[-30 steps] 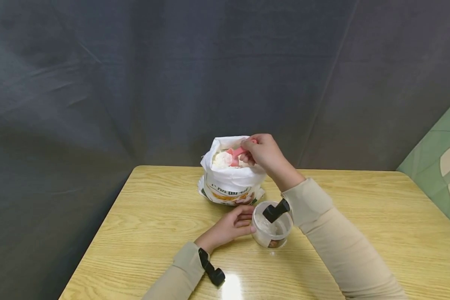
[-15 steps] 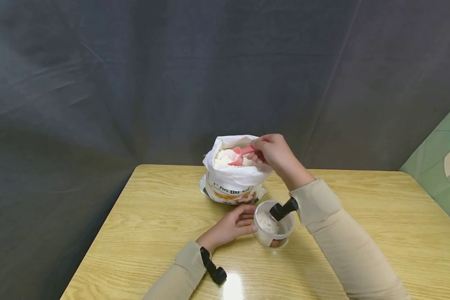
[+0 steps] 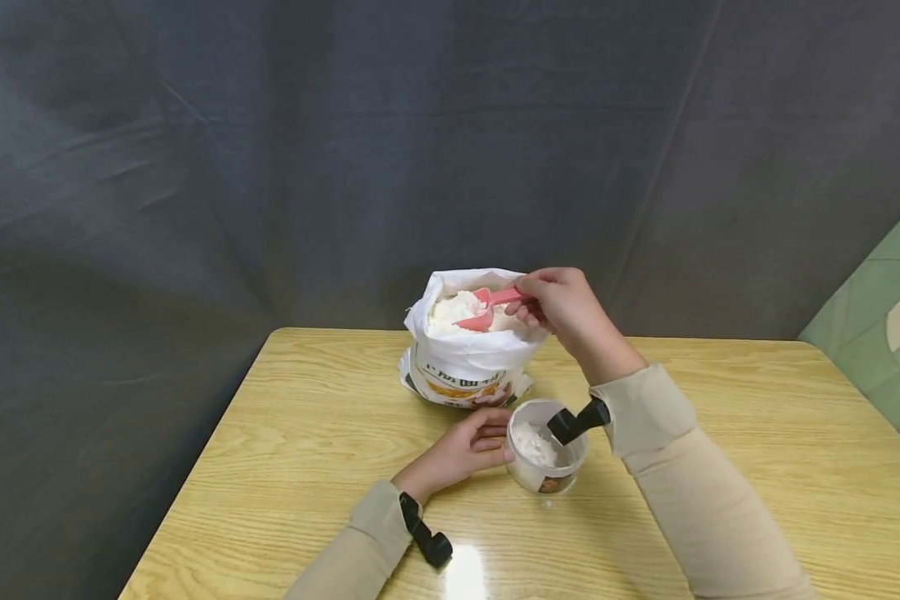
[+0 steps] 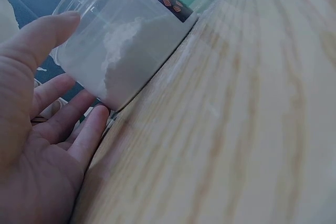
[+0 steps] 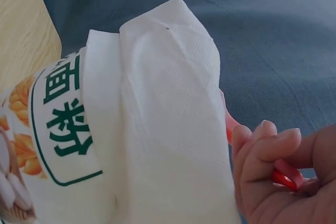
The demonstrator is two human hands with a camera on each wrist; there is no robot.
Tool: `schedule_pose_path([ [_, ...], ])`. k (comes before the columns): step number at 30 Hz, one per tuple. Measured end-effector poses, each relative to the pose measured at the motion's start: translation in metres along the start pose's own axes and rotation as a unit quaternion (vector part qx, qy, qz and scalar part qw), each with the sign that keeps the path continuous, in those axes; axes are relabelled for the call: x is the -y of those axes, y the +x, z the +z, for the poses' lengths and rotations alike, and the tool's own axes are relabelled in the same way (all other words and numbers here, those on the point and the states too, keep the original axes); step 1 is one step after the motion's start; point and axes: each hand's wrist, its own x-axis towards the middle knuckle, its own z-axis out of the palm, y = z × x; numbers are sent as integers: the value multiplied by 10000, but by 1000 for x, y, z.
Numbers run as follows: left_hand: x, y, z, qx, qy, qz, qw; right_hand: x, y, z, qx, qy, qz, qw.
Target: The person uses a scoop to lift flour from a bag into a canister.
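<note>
In the head view a white flour bag (image 3: 457, 354), its top folded back, stands near the table's far edge with white flour (image 3: 447, 312) showing inside. My right hand (image 3: 566, 308) pinches the handle of a pink scoop (image 3: 483, 317), whose bowl is in the bag's mouth at the flour. The right wrist view shows the bag's side hiding most of the scoop. In front of the bag sits a clear plastic jar (image 3: 527, 477) with some flour in it. Beside it lies my left hand (image 4: 47, 145), fingers and thumb extended, fingertips right at the jar's wall.
The wooden table (image 3: 307, 417) ends at a dark cloth backdrop (image 3: 420, 150). A green patterned panel (image 3: 881, 308) stands at the right. A black wrist mount (image 3: 579, 421) on the right arm overlaps the jar's opening in the head view.
My right hand has moved right, drawing the scoop rightward across the flour in the bag. The left hand has stayed at the jar.
</note>
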Motion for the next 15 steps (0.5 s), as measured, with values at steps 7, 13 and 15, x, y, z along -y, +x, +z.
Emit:
schedule_pose_path([
  [7,0,-1,1,20,2,1,10000,-2,-5,-1,-42,215,8,9998],
  [13,1,1,2,-3,0,37,10000,-2,-8,-4,-139,521,-139,9984],
  [15,1,1,2,-20,12,46,10000,-4,-9,-7,-135,692,-232,9972],
])
